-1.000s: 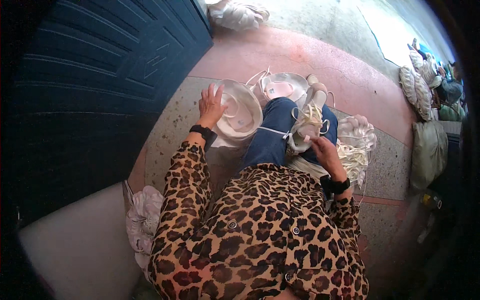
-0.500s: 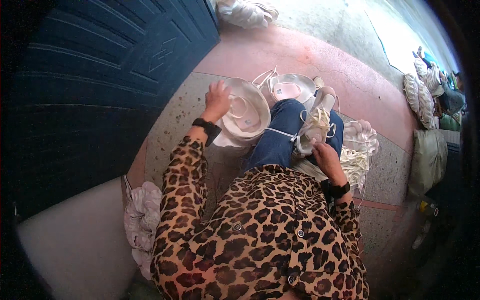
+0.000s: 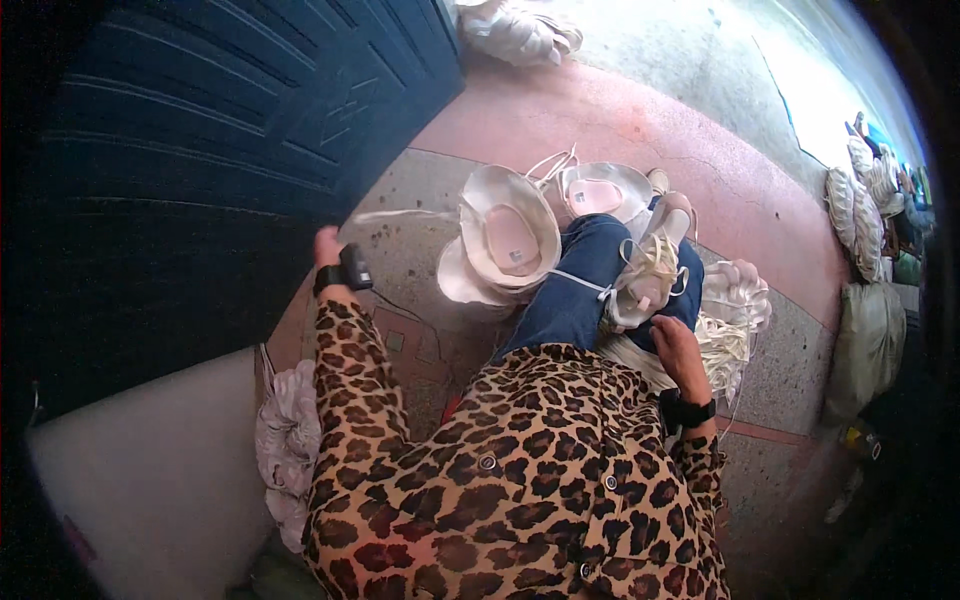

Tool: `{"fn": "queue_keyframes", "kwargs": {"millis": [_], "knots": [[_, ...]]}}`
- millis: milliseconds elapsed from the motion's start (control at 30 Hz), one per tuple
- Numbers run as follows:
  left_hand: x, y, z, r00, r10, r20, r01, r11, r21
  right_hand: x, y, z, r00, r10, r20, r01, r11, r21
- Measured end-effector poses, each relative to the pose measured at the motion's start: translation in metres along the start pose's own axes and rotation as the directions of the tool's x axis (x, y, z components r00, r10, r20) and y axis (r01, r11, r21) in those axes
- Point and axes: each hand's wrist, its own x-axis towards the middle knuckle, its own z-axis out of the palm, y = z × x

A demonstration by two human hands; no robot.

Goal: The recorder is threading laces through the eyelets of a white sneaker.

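My left hand (image 3: 327,245) is out to the left by the dark door, closed on one end of a thin white lace (image 3: 400,215). The lace stretches level toward a white round bowl-shaped piece (image 3: 478,200) with a pink oval bottom. On my right thigh lies a pale shoe (image 3: 650,270), its toe pointing away and cream laces looped loosely over it. Close by the shoe's near end is my right hand (image 3: 677,350), with fingers curled together; whatever they hold is hidden. A white tie (image 3: 582,281) runs across my left thigh to the shoe.
A second white round piece (image 3: 632,184) sits beyond my knees. Bundled pale shoe parts and laces (image 3: 728,335) are at my right. Another pale bundle (image 3: 288,430) hangs at lower left. The dark panelled door (image 3: 230,130) borders the left side; a filled sack (image 3: 868,345) stands right.
My left hand has swung left, away from the round piece, drawing the lace out. My right hand has drawn back slightly from the shoe. The view has shifted a little.
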Motion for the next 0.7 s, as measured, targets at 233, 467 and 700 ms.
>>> {"fn": "queue_keyframes", "kwargs": {"millis": [233, 467, 700], "knots": [[-0.058, 0.123, 0.135, 0.944, -0.136, 0.302, 0.114, 0.990, 0.087, 0.014, -0.006, 0.002, 1.000, -0.020, -0.014, 0.020, 1.000, 0.006], [-0.053, 0.135, 0.236, 0.919, 0.131, 0.373, -0.309, 0.826, 0.471, 0.010, -0.017, 0.000, 1.000, -0.004, -0.022, 0.005, 1.000, 0.025], [-0.039, 0.112, 0.265, 0.929, 0.311, 0.199, -0.354, 0.904, 0.242, 0.008, -0.011, 0.008, 1.000, -0.019, -0.003, 0.019, 1.000, 0.010]]}}
